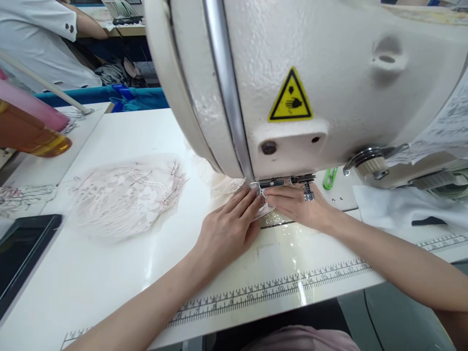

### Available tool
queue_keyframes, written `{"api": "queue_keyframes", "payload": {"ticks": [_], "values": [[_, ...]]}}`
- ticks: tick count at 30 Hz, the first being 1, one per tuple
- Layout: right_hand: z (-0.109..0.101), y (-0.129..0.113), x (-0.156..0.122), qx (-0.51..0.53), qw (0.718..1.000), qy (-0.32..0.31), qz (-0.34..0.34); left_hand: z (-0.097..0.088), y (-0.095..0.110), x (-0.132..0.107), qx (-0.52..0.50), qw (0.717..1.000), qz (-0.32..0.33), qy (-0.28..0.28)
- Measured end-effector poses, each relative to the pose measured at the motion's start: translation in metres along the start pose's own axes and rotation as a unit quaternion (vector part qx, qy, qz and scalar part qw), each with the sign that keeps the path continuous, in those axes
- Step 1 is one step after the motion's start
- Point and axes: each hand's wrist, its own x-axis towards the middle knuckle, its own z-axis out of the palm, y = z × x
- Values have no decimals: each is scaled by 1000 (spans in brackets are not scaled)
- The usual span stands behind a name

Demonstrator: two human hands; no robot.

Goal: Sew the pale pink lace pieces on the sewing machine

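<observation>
Lace piece (221,186) beneath the head of a sewing machine (310,53), with the sewing spot as clock centre and twelve pointing away from the worker; the cloth spreads toward ten o'clock. The left hand (224,229), at seven, lies palm down with fingers extended and close together, pressing the lace without gripping it. The right hand (300,207), at four, reaches in with fingers extended to the lace edge; its fingertips are partly hidden, so whether they pinch cannot be told. Good practice here would be light, even pressure from both hands, the lace kept flat and unstretched, and fingertips well clear of the needle, which cannot be made out. The white table (109,265) carries a printed ruler (256,295) along its near edge, a second lace pile (127,200) at nine, a phone (25,261) at eight, and a green clip (330,178) and white cloth (391,207) near three. Beyond, toward ten, are an amber bottle (34,131) and a co-worker in white (40,44).
</observation>
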Motion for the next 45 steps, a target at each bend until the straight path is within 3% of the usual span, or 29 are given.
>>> {"api": "queue_keyframes", "payload": {"ticks": [11,17,20,25,33,45], "values": [[-3,-1,6,66,994,-38,82,4,-2,0,-6,1000,-2,0],[-6,-2,9,99,987,-26,123,5,-5,2,-6,1000,-6,8],[-7,-2,9,115,984,-34,133,5,-7,3,-15,999,22,19],[-4,-1,4,62,993,-46,93,2,-9,2,-27,995,94,15],[3,-5,3,27,998,-62,-8,-2,-9,3,-24,999,34,14],[3,-18,9,66,998,-4,5,-5,-5,5,-46,999,-1,19]]}}
